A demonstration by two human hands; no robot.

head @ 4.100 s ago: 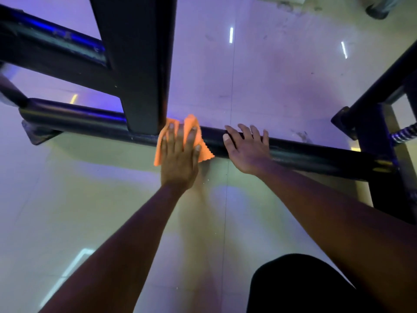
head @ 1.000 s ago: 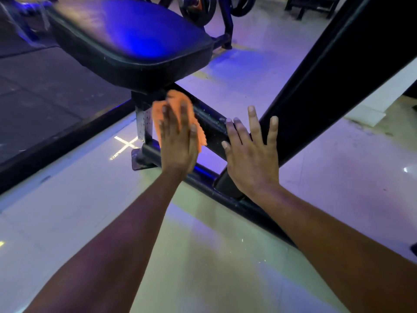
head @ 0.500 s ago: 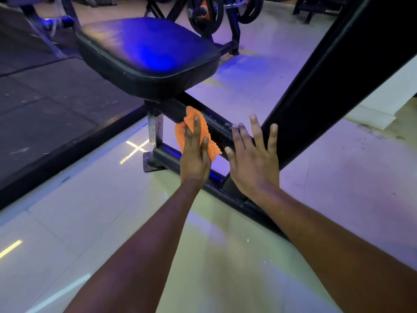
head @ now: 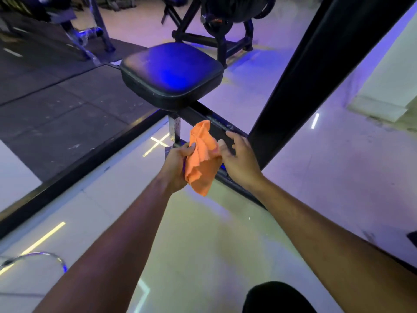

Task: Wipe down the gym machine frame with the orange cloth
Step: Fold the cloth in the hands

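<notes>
The left hand [head: 178, 164] pinches the orange cloth [head: 201, 158], which hangs bunched in the air just in front of the frame bar [head: 216, 126] under the seat [head: 171, 73]. The right hand [head: 239, 160] is loosely spread, its fingertips touching the cloth edge. White specks remain on the bar, so wiping appears unfinished.

Glossy pale floor [head: 338, 177], dark mats [head: 56, 105], perhaps bluish lighting

— What sort of place is this?
— A gym: a padded black seat [head: 172, 72] on a steel machine frame [head: 316, 71], weight plates [head: 228, 13] racked behind, dark rubber floor mats [head: 56, 98] beside glossy tile.
</notes>
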